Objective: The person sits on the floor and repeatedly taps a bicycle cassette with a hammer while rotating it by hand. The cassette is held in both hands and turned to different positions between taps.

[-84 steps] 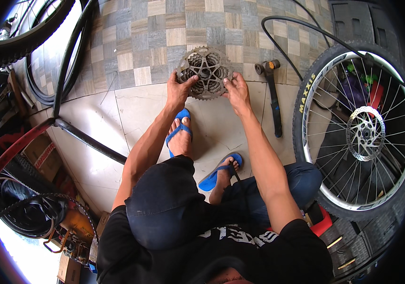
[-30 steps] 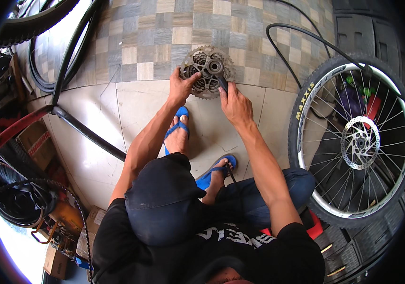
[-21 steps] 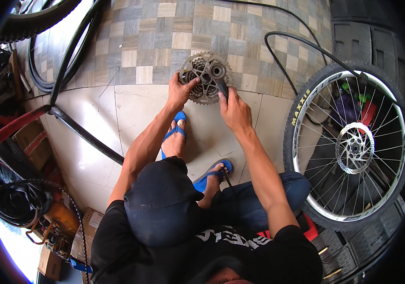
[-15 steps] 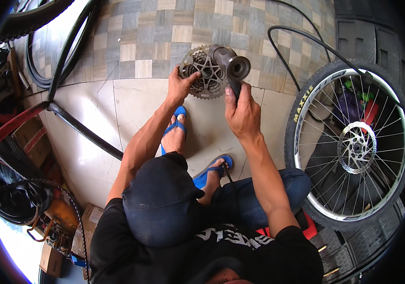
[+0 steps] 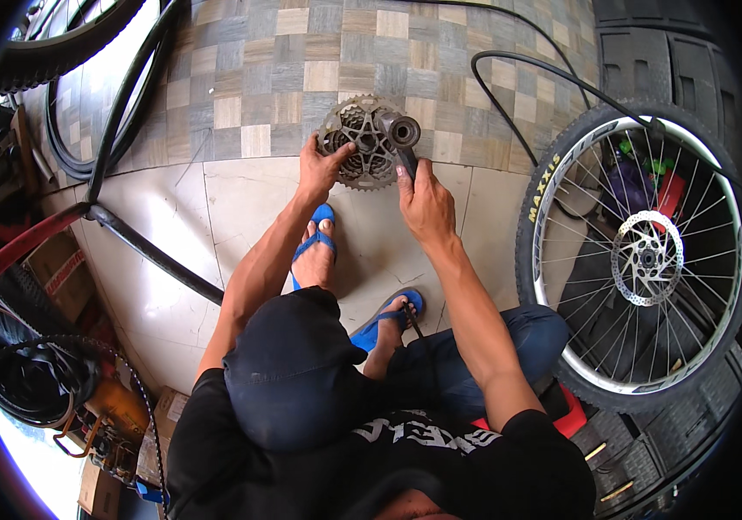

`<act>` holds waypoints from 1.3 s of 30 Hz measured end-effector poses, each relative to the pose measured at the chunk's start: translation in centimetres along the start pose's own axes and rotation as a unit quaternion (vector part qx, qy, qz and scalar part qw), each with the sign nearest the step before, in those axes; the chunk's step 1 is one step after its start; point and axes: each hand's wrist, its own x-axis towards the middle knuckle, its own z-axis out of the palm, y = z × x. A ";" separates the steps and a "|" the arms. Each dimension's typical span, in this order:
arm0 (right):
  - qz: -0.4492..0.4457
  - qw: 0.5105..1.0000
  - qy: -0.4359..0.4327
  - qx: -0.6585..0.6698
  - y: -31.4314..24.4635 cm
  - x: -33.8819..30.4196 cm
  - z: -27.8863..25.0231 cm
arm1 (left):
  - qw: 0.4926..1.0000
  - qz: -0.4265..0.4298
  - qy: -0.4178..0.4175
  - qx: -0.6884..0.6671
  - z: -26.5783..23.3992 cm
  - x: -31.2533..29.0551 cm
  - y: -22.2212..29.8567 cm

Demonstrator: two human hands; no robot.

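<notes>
A round, toothed bicycle cassette (image 5: 353,165) is held out in front of me above the tiled floor, its spidered back facing up. My left hand (image 5: 321,168) grips its left edge, with the thumb lying across the face. In my right hand (image 5: 428,198) is a hammer-like tool (image 5: 405,132) with a black handle and a thick, dark cylindrical head with a hollow round end. That head overlaps the cassette's upper right; whether they touch I cannot tell.
On the right leans a bicycle wheel (image 5: 547,286) with a disc rotor (image 5: 647,259). A black hose (image 5: 509,55) curves behind it. Bicycle frame tubes (image 5: 158,253), a cardboard box (image 5: 61,276) and a hanging chain (image 5: 147,401) crowd the left side. My feet in blue flip-flops (image 5: 322,239) stand below the cassette.
The tool's head has come down and left, turning its hollow end more toward the camera. My right hand has shifted left with it. The cassette sits slightly lower and further left.
</notes>
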 end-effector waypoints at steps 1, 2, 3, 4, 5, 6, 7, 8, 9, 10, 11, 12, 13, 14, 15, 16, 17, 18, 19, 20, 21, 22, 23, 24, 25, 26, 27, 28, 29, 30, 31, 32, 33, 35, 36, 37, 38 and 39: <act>0.007 1.000 -0.008 -0.005 -0.1 0.1 -0.2 | 1.000 0.005 -0.001 0.005 0.0 0.1 -0.1; 0.009 1.000 -0.011 -0.007 -0.2 0.1 -0.4 | 1.000 0.008 -0.001 0.010 0.0 0.3 -0.1; 0.017 1.000 -0.018 -0.011 -0.2 0.2 -0.4 | 1.000 -0.009 0.005 0.023 -0.1 0.3 -0.2; 0.013 1.000 -0.015 -0.004 -0.2 0.2 -0.4 | 1.000 0.006 -0.001 0.014 -0.1 0.4 -0.2; 0.015 1.000 -0.015 0.000 -0.2 0.1 -0.4 | 1.000 0.002 -0.001 0.013 0.0 0.4 -0.2; 0.019 1.000 -0.015 0.006 -0.1 0.0 -0.3 | 1.000 -0.010 0.002 0.016 0.0 0.3 -0.2; 0.018 1.000 -0.001 0.009 0.0 -0.1 -0.2 | 1.000 -0.001 -0.003 0.000 0.0 0.2 -0.2; 0.017 1.000 0.014 0.014 0.2 -0.3 -0.1 | 1.000 0.000 -0.005 -0.012 0.0 0.2 -0.1; 0.010 0.999 0.032 0.021 0.6 -0.5 0.1 | 1.000 -0.007 -0.006 -0.020 0.1 0.1 -0.1; 0.040 0.999 0.025 0.015 1.0 -0.6 0.2 | 1.000 -0.004 -0.009 -0.020 0.0 0.1 0.0; 0.063 0.998 0.023 0.011 1.6 -0.8 0.2 | 1.000 -0.010 -0.010 -0.017 0.0 0.0 0.1; 0.085 0.996 0.020 0.006 2.3 -1.0 0.3 | 1.000 -0.017 -0.009 -0.014 0.0 0.0 0.2; 0.110 0.993 0.044 0.001 3.0 -1.0 0.5 | 1.000 -0.016 -0.013 -0.018 0.0 0.0 0.3; 0.115 0.991 0.065 -0.011 3.9 -1.1 0.7 | 1.000 -0.014 -0.013 -0.022 0.0 0.0 0.4; 0.121 0.989 0.085 -0.025 4.8 -1.1 0.9 | 0.999 -0.023 -0.011 -0.021 0.0 0.1 0.4; 0.138 0.984 0.100 -0.041 5.8 -1.2 1.2 | 1.000 -0.012 -0.014 -0.025 0.0 0.1 0.5; 0.169 0.980 0.091 -0.046 7.0 -1.3 1.4 | 1.000 -0.011 -0.014 -0.024 0.0 0.0 0.7; 0.174 0.979 0.095 -0.047 8.1 -1.3 1.6 | 1.000 -0.018 -0.013 -0.020 0.0 -0.1 0.8; 0.189 0.976 0.094 -0.050 9.2 -1.4 1.7 | 0.998 -0.010 -0.025 -0.055 -0.1 -0.3 1.0; 0.194 0.974 0.100 -0.053 10.2 -1.6 1.9 | 0.996 -0.010 -0.035 -0.087 -0.2 -0.6 1.3; 0.193 0.973 0.108 -0.061 11.1 -1.8 1.9 | 0.993 -0.021 -0.042 -0.113 -0.3 -1.1 1.7; 0.178 0.972 0.114 -0.100 11.6 -1.8 1.8 | 0.991 -0.007 -0.054 -0.125 -0.4 -1.7 2.2; 0.156 0.970 0.124 -0.137 11.9 -1.7 1.5 | 0.989 -0.003 -0.061 -0.132 -0.6 -2.3 2.9; 0.165 0.964 0.114 -0.175 11.9 -1.5 1.1 | 0.989 -0.004 -0.062 -0.133 -0.8 -2.9 3.7; 0.168 0.962 0.105 -0.186 11.6 -1.0 0.5 | 0.988 -0.001 -0.069 -0.137 -1.0 -3.7 4.7; 0.173 0.980 0.098 -0.023 10.8 -0.2 0.0 | 0.987 0.015 -0.081 -0.138 -1.0 -4.4 5.7; 0.199 0.967 0.070 0.141 9.8 0.9 -0.9 | 0.987 0.026 -0.088 -0.135 -1.0 -5.1 6.9; 0.228 0.925 0.036 0.303 8.5 1.7 -2.0 | 0.986 0.037 -0.095 -0.133 -0.9 -5.7 8.0; 0.208 0.888 0.009 0.410 7.0 2.0 -3.0 | 0.979 0.051 -0.112 -0.163 -0.7 -6.4 9.1; 0.183 0.839 -0.017 0.512 5.3 2.2 -4.0 | 0.979 0.060 -0.122 -0.152 -0.6 -6.8 10.3; 0.124 0.773 -0.058 0.620 3.6 2.2 -5.1 | 0.977 0.072 -0.126 -0.156 -0.3 -7.3 11.4; 0.126 0.759 -0.052 0.637 2.1 2.2 -6.2 | 0.972 0.096 -0.132 -0.167 0.1 -7.8 12.3; 0.097 0.737 -0.062 0.666 0.8 2.0 -7.1 | 0.971 0.088 -0.128 -0.182 0.4 -8.3 13.2; 0.053 0.721 -0.066 0.688 -1.1 1.8 -8.6 | 0.964 0.098 -0.129 -0.210 0.6 -9.2 14.9; 0.036 0.719 -0.066 0.691 -1.7 1.6 -9.2 | 0.966 0.097 -0.124 -0.203 0.5 -9.6 15.6; 0.019 0.718 -0.066 0.693 -2.1 1.3 -9.8 | 0.965 0.104 -0.128 -0.202 0.4 -10.0 16.3; 0.002 0.716 -0.068 0.695 -2.4 1.0 -10.2 | 0.965 0.111 -0.127 -0.202 0.4 -10.4 16.8; 0.009 0.701 -0.057 0.711 -2.7 0.8 -10.3 | 0.964 0.113 -0.129 -0.203 0.3 -10.7 17.3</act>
